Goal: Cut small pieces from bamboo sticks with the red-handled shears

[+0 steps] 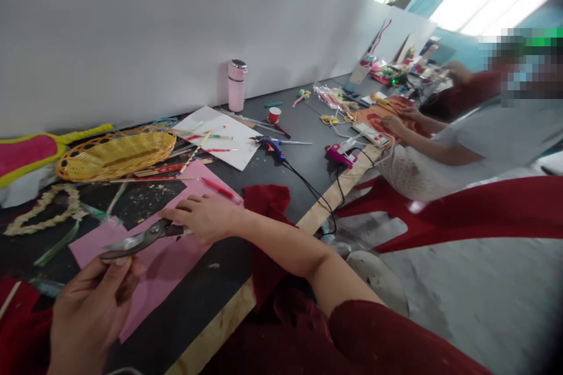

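A pair of pruning shears [145, 238] with dark handles hangs between my two hands above a pink paper sheet [169, 272]. My left hand [94, 299], at the lower left, pinches the shears near the blade tip. Palm down, my right hand [204, 218] grips the handle end, and its fingers hide part of the handles. A red pen [220, 189] lies on the pink paper just beyond my right hand. Dark red cloth [268, 202] drapes over the table edge beside my right forearm.
Beyond the paper lie a yellow wicker basket [118, 155], a white board [235, 152], a blue glue gun [272, 146] and a purple glue gun [341, 155] with cords. A pink flask [236, 87] stands by the partition. On the right, a co-worker sits on a red chair [475, 211].
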A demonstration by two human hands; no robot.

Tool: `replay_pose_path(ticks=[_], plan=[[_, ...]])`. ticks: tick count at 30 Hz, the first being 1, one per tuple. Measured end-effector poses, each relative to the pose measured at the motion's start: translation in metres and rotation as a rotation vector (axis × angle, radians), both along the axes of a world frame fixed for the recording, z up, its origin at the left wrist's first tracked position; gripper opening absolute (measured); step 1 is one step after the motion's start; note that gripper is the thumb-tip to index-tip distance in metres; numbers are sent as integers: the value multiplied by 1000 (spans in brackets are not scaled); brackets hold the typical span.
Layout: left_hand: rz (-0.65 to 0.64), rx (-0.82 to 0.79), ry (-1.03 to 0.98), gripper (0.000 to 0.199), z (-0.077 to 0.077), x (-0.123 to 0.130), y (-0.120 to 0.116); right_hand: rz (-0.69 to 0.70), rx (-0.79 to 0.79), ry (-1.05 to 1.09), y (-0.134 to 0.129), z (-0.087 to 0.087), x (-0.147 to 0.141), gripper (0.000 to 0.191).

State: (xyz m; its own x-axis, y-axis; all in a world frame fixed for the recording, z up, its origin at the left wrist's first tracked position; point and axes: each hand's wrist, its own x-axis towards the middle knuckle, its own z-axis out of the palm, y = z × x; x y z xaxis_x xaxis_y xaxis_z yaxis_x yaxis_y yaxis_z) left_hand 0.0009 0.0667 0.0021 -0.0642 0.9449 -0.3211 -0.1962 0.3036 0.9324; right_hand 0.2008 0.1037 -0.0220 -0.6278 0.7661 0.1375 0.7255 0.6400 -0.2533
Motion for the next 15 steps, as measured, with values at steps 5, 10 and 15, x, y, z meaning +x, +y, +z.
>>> replay_pose_path(ticks=[5,10,15], plan=[[10,-19,7,26,-3,-3,4,-9,-8,7,1,-1,-1,48],[-14,-6,-60,32,-16,-11,9,-19,-16,-14,-2,1,-5,45],[-41,184,-25,23,-33,-10,8,-74,-3,-36,-3,-1,-6,43]])
